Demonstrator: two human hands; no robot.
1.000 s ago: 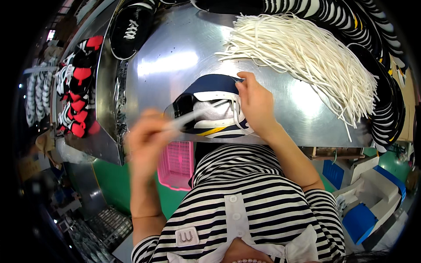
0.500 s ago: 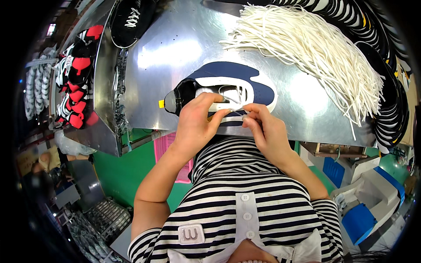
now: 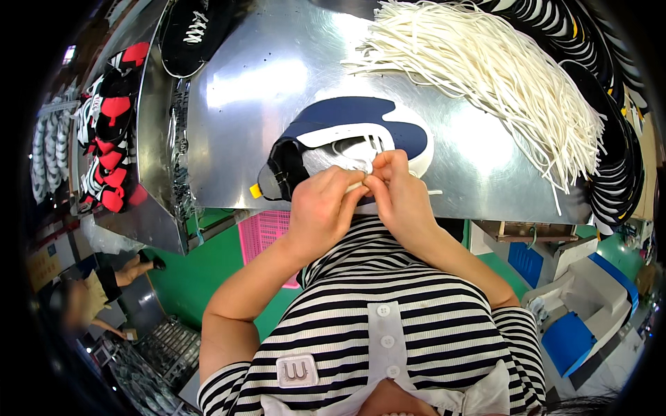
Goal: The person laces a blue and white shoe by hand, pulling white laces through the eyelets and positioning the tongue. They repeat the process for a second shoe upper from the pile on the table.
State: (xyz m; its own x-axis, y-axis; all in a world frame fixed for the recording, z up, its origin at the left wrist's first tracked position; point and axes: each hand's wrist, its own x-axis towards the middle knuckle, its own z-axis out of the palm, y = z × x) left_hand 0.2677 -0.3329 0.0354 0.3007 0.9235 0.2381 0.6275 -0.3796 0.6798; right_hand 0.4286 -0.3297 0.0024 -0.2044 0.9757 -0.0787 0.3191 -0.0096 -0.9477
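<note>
A navy and white shoe upper [image 3: 333, 111] lies on the metal table with its toe to the right and a yellow tab at its heel. White shoelace [image 3: 371, 154] is threaded across its opening, and a loose lace end sticks out to the right of my hands. My left hand [image 3: 322, 208] is closed, fingers pinched at the near lacing edge of the upper. Against it, my right hand [image 3: 399, 191] pinches the shoelace between thumb and fingers. The fingertips meet and hide the near eyelets and the exact hold.
A thick bundle of white laces [image 3: 472, 83] spreads at the far right, with stacked black shoe uppers [image 3: 614, 159] beyond it. A black laced shoe [image 3: 191, 38] sits far left. Red, black and white uppers [image 3: 114, 132] hang further left. Below the table is a pink basket [image 3: 267, 232].
My right hand has moved left and up against my left hand, and its fingers have closed together. The near side of the upper is more covered. A person has come into view at left.
</note>
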